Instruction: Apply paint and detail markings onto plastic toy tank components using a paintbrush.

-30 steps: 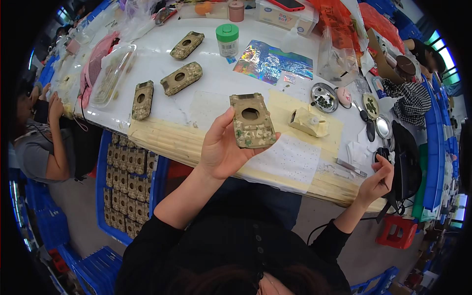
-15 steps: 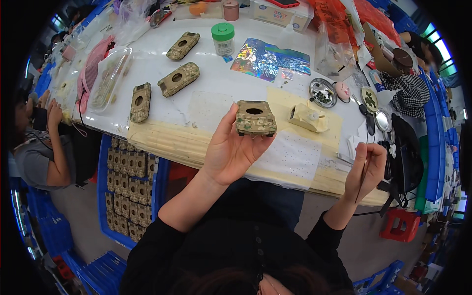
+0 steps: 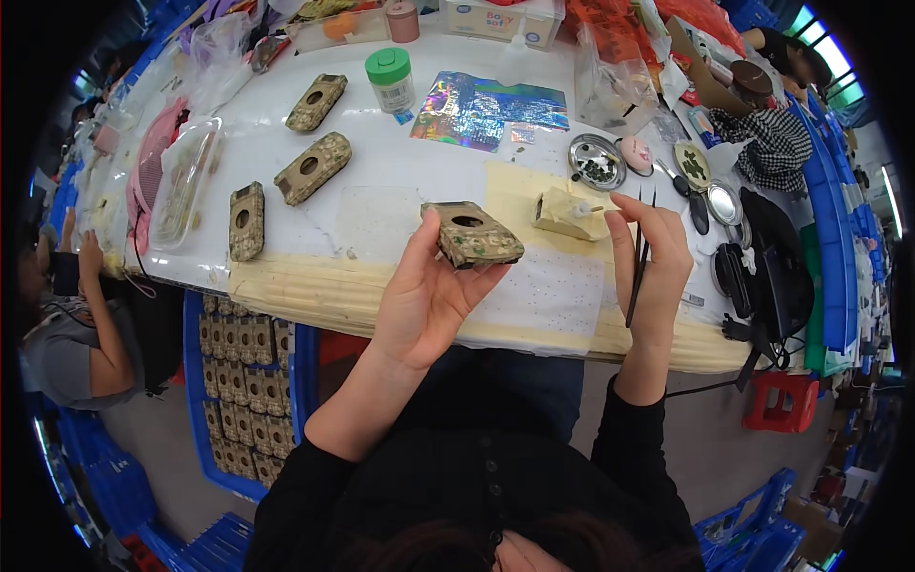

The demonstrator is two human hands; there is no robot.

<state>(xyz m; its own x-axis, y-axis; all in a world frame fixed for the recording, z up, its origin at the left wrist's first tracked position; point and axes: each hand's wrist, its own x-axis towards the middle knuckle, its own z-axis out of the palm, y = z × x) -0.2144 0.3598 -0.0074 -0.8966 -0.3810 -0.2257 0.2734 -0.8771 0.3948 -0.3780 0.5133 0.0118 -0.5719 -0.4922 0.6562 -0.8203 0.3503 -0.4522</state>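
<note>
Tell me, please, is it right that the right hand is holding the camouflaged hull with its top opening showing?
Not quite: the head view shows the left hand, not the right hand, holding the camouflaged hull, its top opening showing.

Bright, even indoor light under strong fisheye distortion.
The white tabletop (image 3: 396,167) reads pale and evenly lit, with only soft shadows; a window (image 3: 834,57) at 2 o'clock glares nearly white. Highlights mark the iridescent foil sheet (image 3: 491,110) at 12 o'clock and the clear plastic tray (image 3: 186,186) near 10 o'clock. The camouflage vehicle shell (image 3: 479,244) near the centre is fairly crisp; the black top (image 3: 457,486) at 6 o'clock loses detail. Straight edges bow toward a black, softly blurred rim.
</note>
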